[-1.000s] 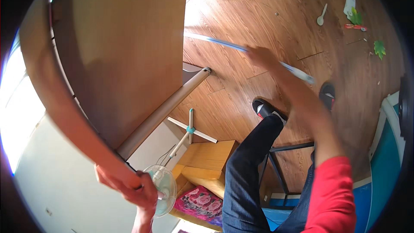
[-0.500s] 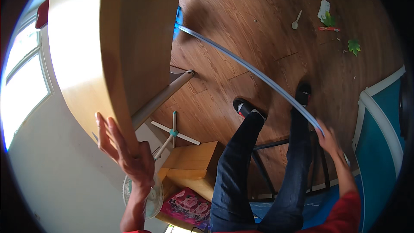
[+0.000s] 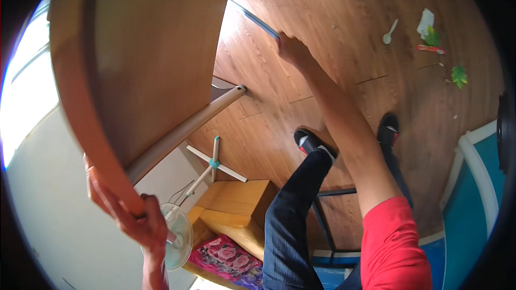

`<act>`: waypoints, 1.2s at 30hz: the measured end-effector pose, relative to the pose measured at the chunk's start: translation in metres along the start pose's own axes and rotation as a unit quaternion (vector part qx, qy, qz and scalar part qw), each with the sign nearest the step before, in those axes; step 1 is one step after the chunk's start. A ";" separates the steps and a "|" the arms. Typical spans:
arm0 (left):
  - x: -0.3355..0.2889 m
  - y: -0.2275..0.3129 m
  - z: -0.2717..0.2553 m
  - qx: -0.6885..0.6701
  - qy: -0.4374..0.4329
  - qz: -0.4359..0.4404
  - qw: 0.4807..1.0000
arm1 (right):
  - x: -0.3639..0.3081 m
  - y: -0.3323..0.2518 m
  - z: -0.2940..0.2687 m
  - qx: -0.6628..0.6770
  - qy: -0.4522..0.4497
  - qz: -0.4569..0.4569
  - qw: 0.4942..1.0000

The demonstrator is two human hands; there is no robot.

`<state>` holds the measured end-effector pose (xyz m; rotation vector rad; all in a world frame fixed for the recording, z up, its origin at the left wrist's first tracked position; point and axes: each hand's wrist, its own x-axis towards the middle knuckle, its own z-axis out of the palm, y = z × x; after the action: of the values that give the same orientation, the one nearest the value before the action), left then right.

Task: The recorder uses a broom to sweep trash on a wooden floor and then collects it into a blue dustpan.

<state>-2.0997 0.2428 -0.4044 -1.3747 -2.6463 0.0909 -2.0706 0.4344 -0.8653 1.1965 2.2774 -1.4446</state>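
Note:
My left hand (image 3: 134,223) is closed around the near edge of a wooden table (image 3: 161,48), which appears tipped up with a metal leg (image 3: 188,131) sticking out below. Far forward, my right hand (image 3: 293,48) grips a long grey-blue pole (image 3: 255,20). The pole slants away across the floor, and its far end is hidden behind the tabletop.
On the wooden floor at right lie a white spoon (image 3: 388,37), crumpled white paper (image 3: 426,20), a red strip (image 3: 431,49) and a green leaf (image 3: 459,77). Near left are a cardboard box (image 3: 234,201), a fan (image 3: 177,231) and a cross-shaped base (image 3: 214,164). A teal panel (image 3: 466,220) stands right.
My right hand has pushed forward and left, carrying the pole farther behind the table, so its blue far end no longer shows. The table edge and my left hand have shifted left and down.

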 end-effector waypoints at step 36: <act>0.072 0.034 -0.073 -0.142 -0.195 -0.157 0.958 | -0.472 -0.082 -0.720 -0.466 -0.121 0.035 0.876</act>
<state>-2.1008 0.3204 -0.3290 -1.0717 -3.2869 -0.0661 -1.6422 0.7634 -0.1903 0.7080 2.2312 -0.2915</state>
